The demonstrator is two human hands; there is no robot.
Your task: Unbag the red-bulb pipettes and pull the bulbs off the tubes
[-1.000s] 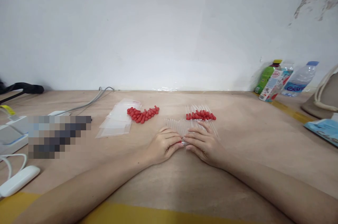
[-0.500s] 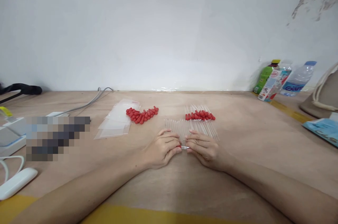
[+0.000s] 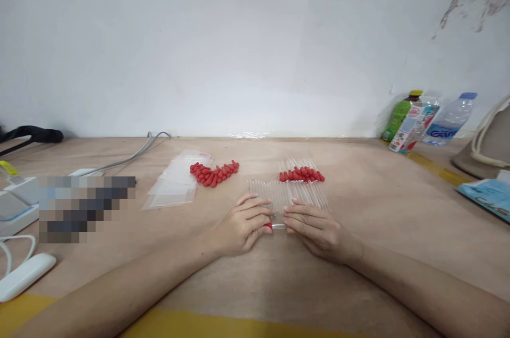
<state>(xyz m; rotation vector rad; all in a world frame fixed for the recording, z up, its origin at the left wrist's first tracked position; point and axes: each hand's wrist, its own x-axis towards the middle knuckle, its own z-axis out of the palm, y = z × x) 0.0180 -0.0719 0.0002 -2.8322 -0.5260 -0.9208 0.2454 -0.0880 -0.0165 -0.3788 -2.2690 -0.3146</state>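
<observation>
Low over the table, my left hand (image 3: 244, 224) pinches a red rubber bulb (image 3: 269, 226), mostly hidden by its fingers. My right hand (image 3: 322, 227) is closed on the clear glass dropper tube (image 3: 279, 226) that lies level with the bulb and meets it. Just beyond both hands is a row of loose glass dropper tubes (image 3: 279, 192), partly covered by my fingers. Behind that row, several droppers with red bulbs (image 3: 303, 174) lie side by side. A heap of loose red bulbs (image 3: 213, 175) sits at the back left of my left hand.
Clear plastic bags (image 3: 171, 186) overlap left of the bulb heap. A power strip (image 3: 19, 210), grey cable (image 3: 131, 159) and white case (image 3: 30, 274) are at far left. Bottles (image 3: 448, 120), a fabric bag (image 3: 486, 152) and a blue packet (image 3: 486, 197) stand or lie at right.
My hands have drawn slightly apart, the right one shifting a little to the right. More of the red bulb and glass tube now shows between them.
</observation>
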